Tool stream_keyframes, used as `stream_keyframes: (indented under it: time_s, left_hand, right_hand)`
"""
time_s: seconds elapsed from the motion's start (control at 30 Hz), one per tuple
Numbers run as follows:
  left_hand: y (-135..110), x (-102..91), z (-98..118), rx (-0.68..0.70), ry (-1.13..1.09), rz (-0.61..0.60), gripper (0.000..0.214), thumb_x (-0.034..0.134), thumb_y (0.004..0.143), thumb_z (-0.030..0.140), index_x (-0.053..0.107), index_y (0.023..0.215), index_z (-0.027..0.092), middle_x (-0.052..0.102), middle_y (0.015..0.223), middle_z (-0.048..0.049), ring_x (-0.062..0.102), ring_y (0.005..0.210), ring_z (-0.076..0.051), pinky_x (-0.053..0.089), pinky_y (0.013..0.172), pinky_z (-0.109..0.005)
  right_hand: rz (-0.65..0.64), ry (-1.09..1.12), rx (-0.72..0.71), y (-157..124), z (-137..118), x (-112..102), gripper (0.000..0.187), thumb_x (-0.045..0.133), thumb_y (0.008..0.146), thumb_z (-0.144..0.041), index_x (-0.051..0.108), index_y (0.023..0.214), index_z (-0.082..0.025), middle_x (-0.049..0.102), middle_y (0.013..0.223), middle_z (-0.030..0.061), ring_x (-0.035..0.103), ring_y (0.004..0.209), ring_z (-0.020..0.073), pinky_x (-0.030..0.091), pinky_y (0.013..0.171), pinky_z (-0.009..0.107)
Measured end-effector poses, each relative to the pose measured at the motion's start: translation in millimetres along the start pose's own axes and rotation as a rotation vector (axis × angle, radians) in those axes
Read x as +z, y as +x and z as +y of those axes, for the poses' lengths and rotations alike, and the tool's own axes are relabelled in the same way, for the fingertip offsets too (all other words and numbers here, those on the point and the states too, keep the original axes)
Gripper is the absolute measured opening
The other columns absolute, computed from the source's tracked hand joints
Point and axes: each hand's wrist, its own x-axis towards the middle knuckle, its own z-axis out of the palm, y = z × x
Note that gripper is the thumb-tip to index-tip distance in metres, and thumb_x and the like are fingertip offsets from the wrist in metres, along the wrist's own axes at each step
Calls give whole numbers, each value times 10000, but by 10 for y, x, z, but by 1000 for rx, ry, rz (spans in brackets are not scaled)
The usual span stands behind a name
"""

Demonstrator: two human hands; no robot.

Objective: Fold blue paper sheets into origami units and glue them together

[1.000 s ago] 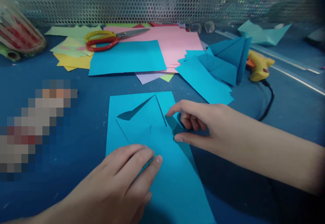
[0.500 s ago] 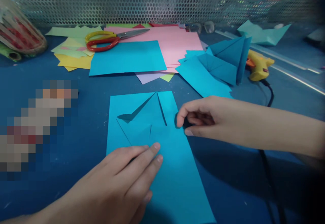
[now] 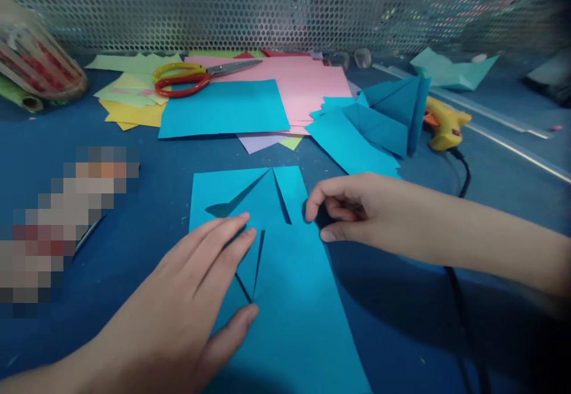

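Note:
A blue sheet of paper lies flat in front of me, with narrow slits cut through it that show the dark table. My left hand rests over the sheet's left side, fingers stretched out and thumb apart, covering part of the cuts. At the sheet's upper right edge is my right hand, its fingers curled and a gap between index finger and thumb. I see nothing held in it.
Behind the sheet lie red-and-yellow scissors, another blue sheet and pink paper. Folded blue paper and a yellow glue gun with a black cable stand right. A clear jar is at far left.
My left hand has moved up and left over the sheet, its thumb now spread away, uncovering slits lower down. My right hand stays at the right edge. The view has shifted slightly.

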Motion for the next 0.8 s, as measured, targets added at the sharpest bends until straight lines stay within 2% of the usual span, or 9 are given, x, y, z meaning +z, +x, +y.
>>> stream_keyframes:
  time_s: [0.13, 0.23, 0.3, 0.37, 0.43, 0.53, 0.6, 0.67, 0.8]
  left_hand:
    - [-23, 72, 22, 50, -59, -23, 410, 424, 1044, 295, 569, 1419, 211, 580, 1493, -43, 517, 1383, -263, 557, 1015, -397]
    - [-54, 125, 56, 72, -42, -1, 432, 467, 1028, 345, 538, 1455, 324, 525, 1545, 0, 438, 1444, -300, 528, 1047, -474]
    - [-68, 140, 64, 92, -24, -3, 417, 467, 1034, 398, 548, 1441, 356, 537, 1535, 9, 431, 1447, -300, 505, 1058, -487]
    - [-65, 136, 58, 97, -20, 2, 393, 405, 1062, 390, 572, 1416, 350, 561, 1512, 16, 452, 1431, -274, 475, 1071, -468]
    - [-40, 114, 37, 73, -10, 43, 405, 327, 1087, 345, 608, 1376, 310, 601, 1472, 17, 503, 1379, -253, 457, 1054, -445]
    - [31, 56, -5, 75, -5, 74, 403, 329, 1097, 310, 671, 1286, 213, 701, 1333, -10, 586, 1255, -245, 465, 985, -407]
    - [79, 18, -28, 97, -39, 67, 373, 368, 1096, 280, 717, 1183, 183, 761, 1181, -6, 622, 1148, -225, 466, 958, -372]
    - [106, -7, -35, 107, -93, 73, 385, 373, 1098, 227, 751, 1032, 198, 771, 1061, 13, 628, 1064, -196, 445, 977, -338]
    - [89, -14, -18, 109, -174, 85, 447, 353, 1092, 143, 739, 871, 192, 740, 944, 19, 627, 956, -148, 423, 1000, -290]
  right_hand:
    - [15, 33, -69, 3, 3, 20, 142, 658, 797, -92, 676, 898, -189, 386, 554, -99, 386, 491, 91, 335, 455, 213]
    - [29, 44, -238, -42, -30, 45, 407, 556, 755, 16, 708, 1062, -203, 506, 668, -66, 471, 555, 92, 391, 493, 194]
    - [21, 5, -367, -72, -49, 63, 511, 544, 703, 54, 724, 1083, -237, 581, 796, -40, 544, 634, 90, 437, 550, 183]
    - [30, -58, -488, -81, -52, 83, 422, 557, 705, 60, 740, 947, -233, 617, 882, -19, 600, 716, 89, 470, 625, 180]
    - [130, -189, -638, -62, -32, 99, 309, 531, 816, 37, 717, 853, -207, 645, 914, 9, 627, 776, 108, 482, 691, 206]
    - [338, -501, -909, -4, 28, 109, 331, 413, 1007, -51, 692, 893, -187, 692, 909, 47, 607, 791, 158, 457, 724, 287]
    - [352, -610, -1037, 29, 69, 104, 326, 400, 1041, -86, 686, 918, -180, 711, 904, 53, 586, 782, 171, 434, 730, 314]
    - [286, -587, -1069, 44, 99, 92, 294, 428, 1024, -83, 694, 939, -176, 716, 925, 56, 584, 789, 167, 427, 739, 316]
    - [132, -406, -973, 25, 123, 53, 216, 536, 944, -108, 733, 988, -184, 709, 995, 63, 614, 849, 163, 440, 786, 316]
